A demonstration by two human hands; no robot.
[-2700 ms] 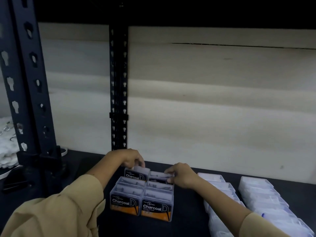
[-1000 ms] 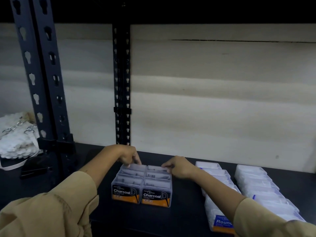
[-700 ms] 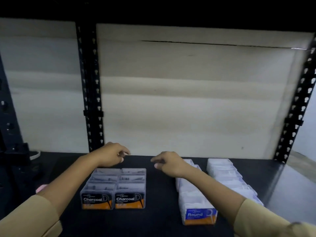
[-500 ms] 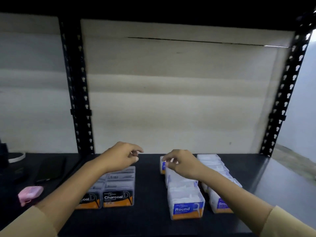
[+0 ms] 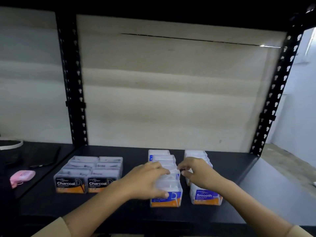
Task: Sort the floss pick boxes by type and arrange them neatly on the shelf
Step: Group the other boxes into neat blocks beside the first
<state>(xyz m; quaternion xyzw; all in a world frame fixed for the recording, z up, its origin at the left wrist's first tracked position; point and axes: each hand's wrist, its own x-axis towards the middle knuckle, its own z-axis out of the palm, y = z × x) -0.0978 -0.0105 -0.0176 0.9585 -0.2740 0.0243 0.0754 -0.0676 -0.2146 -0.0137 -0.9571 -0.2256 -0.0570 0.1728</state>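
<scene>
The blue-label row [image 5: 171,186] runs near-to-far between both hands; left hand [image 5: 147,180] clamps its left side, right hand [image 5: 196,173] curls at its right edge, grip unclear in the blur.

The black shelf [image 5: 133,212] carries three groups of floss pick boxes. At the left stands a Charcoal block [image 5: 89,173], two columns touching side by side. Near the middle runs a single blue-labelled row [image 5: 171,185], and just beside it, apart by a narrow gap, a Smooth row [image 5: 205,196]. Past the left upright lie a pink case [image 5: 22,176] and a dark flat slab [image 5: 44,158].
</scene>
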